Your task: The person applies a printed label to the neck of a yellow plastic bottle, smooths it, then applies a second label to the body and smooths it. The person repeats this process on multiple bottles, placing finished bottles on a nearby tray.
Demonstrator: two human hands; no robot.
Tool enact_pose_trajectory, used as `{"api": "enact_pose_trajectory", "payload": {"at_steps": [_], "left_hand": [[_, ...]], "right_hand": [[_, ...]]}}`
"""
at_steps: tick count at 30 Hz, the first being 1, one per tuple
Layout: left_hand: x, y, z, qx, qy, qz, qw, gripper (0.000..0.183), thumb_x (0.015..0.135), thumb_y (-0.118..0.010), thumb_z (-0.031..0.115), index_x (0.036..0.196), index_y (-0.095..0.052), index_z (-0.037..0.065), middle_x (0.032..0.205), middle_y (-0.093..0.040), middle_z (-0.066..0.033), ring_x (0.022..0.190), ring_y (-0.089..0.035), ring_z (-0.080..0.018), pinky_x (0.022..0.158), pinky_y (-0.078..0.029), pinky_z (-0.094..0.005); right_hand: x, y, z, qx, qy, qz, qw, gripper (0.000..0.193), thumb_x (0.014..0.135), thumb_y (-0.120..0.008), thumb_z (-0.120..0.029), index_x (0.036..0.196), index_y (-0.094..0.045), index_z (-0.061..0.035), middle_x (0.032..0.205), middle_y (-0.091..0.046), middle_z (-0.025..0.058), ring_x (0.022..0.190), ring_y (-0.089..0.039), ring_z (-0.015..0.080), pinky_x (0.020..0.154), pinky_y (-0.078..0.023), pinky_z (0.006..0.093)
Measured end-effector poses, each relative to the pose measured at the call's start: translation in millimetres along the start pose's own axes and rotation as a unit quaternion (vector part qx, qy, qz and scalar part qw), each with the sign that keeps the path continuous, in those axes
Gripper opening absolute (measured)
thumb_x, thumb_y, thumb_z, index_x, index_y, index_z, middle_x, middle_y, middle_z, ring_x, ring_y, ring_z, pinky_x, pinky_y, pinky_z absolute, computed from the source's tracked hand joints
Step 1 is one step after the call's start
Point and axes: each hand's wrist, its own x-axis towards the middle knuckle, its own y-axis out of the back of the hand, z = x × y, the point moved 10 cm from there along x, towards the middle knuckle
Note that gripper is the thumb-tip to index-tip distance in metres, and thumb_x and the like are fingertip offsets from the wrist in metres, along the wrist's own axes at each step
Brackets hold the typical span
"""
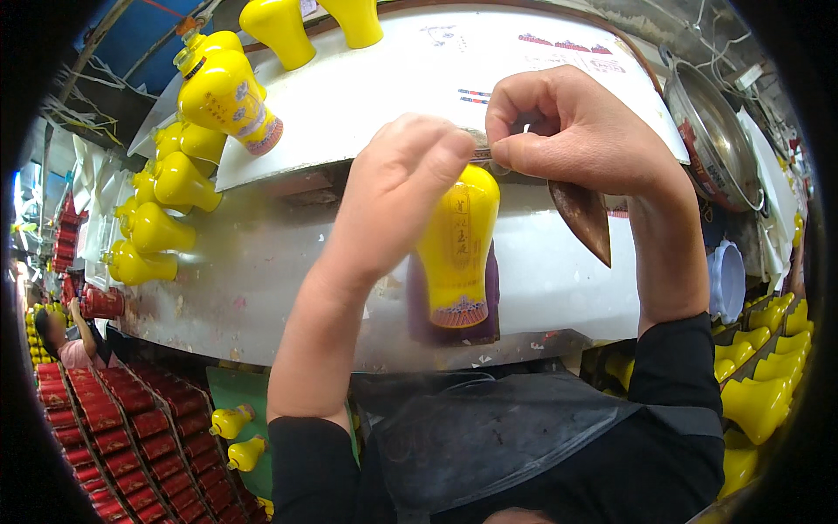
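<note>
A yellow vase-shaped bottle (458, 253) stands in front of me on a purple cloth (419, 306), with a dark printed panel on its body and a patterned band round its base. My left hand (406, 179), slightly blurred, is closed beside the bottle's neck; its fingertips are hidden. My right hand (567, 135) pinches thumb to forefinger at the neck's other side. Out from under its palm sticks a brown pointed scraper (587, 223), apparently held by the lower fingers. A thin dark strip shows between both hands, too small to make out.
White decal sheets (393, 96) lie across the far worktop. A decorated yellow bottle (227, 96) stands at far left, several plain ones (161, 227) below it. At right are a metal basin (711, 113) and more yellow bottles (755, 402). Red boxes (131, 437) and another person (74, 345) are at left.
</note>
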Motion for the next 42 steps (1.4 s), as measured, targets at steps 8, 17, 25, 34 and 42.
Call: {"api": "enact_pose_trajectory", "payload": {"at_steps": [8,17,25,34,42], "left_hand": [[-12,13,-42,-0.15,0.173,0.053,0.972,0.018,0.095,-0.073,0.02,0.093,-0.073,0.002,0.085,-0.071,-0.001,0.077,-0.061,-0.0056,0.073,-0.05,-0.022],[-22,14,-84,-0.082,0.217,0.116,0.966,0.018,0.097,-0.072,0.018,0.098,-0.072,0.0,0.091,-0.072,-0.0036,0.08,-0.063,-0.0082,0.077,-0.05,-0.0229],[-24,11,-89,-0.17,0.224,0.144,0.949,0.015,0.096,-0.072,0.017,0.093,-0.069,0.003,0.09,-0.073,-0.0056,0.079,-0.065,-0.0095,0.077,-0.05,-0.0246],[-23,13,-95,-0.117,0.26,0.143,0.948,0.015,0.091,-0.074,0.014,0.093,-0.069,0.001,0.088,-0.072,-0.0055,0.077,-0.064,-0.0106,0.076,-0.05,-0.0252],[-28,10,-88,-0.182,0.251,0.149,0.939,0.011,0.09,-0.075,0.009,0.093,-0.068,0.001,0.092,-0.073,-0.0071,0.085,-0.065,-0.0116,0.081,-0.051,-0.0262]], "right_hand": [[5,-9,52,0.071,-0.05,0.052,0.995,0.027,0.092,-0.077,-0.032,0.094,-0.069,-0.0064,0.081,-0.066,0.0019,0.071,-0.062,0.0066,0.064,-0.05,0.0193],[-2,-39,86,0.084,-0.085,0.145,0.982,0.022,0.093,-0.068,-0.027,0.092,-0.067,-0.0049,0.08,-0.066,0.0018,0.074,-0.06,0.0069,0.068,-0.052,0.0237],[0,-45,85,0.122,-0.091,0.143,0.978,0.021,0.092,-0.067,-0.026,0.089,-0.066,-0.0053,0.08,-0.065,0.001,0.074,-0.06,0.007,0.069,-0.05,0.023],[5,-38,92,0.092,-0.115,0.165,0.975,0.021,0.089,-0.07,-0.025,0.084,-0.066,-0.0055,0.077,-0.065,0.0005,0.069,-0.059,0.0066,0.064,-0.05,0.0233],[-2,-35,80,0.086,-0.1,0.195,0.972,0.017,0.087,-0.071,-0.02,0.081,-0.066,-0.0048,0.074,-0.065,0.0002,0.068,-0.06,0.0059,0.063,-0.05,0.0217]]}}
